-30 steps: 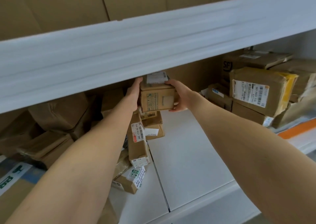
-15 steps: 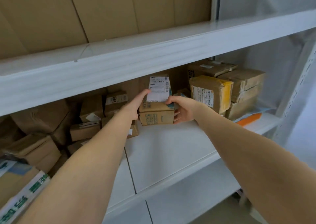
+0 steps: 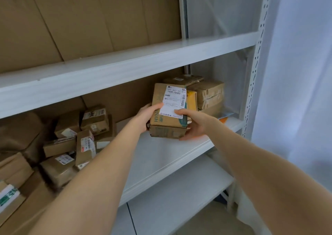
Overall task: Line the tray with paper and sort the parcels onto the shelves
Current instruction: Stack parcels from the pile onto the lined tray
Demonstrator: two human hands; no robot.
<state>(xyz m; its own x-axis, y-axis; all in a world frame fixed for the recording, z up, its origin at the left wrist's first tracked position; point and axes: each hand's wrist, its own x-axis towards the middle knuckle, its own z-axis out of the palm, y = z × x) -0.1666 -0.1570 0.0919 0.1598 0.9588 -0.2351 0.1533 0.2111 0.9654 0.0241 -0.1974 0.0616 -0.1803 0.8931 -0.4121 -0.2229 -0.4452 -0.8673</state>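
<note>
The box [image 3: 168, 112] sits between both hands over the right part of the middle shelf [image 3: 161, 155], label [image 3: 173, 102] up and tipped toward the camera. The left hand [image 3: 147, 117] grips its left side, thumb lying on top. The right hand [image 3: 195, 124] grips the near right corner, thumb on the label and fingers curled underneath. The box's long axis runs near to far, and its far end is just beside the stack [image 3: 210, 94] at the far right. Whether its base touches the shelf I cannot tell.

Bare shelf lies straight below and to the left, so setting down looks like the next move, probably a short lowering. Both hands are equally close, one to a side. The pile [image 3: 86, 136] on the left is well apart.
</note>
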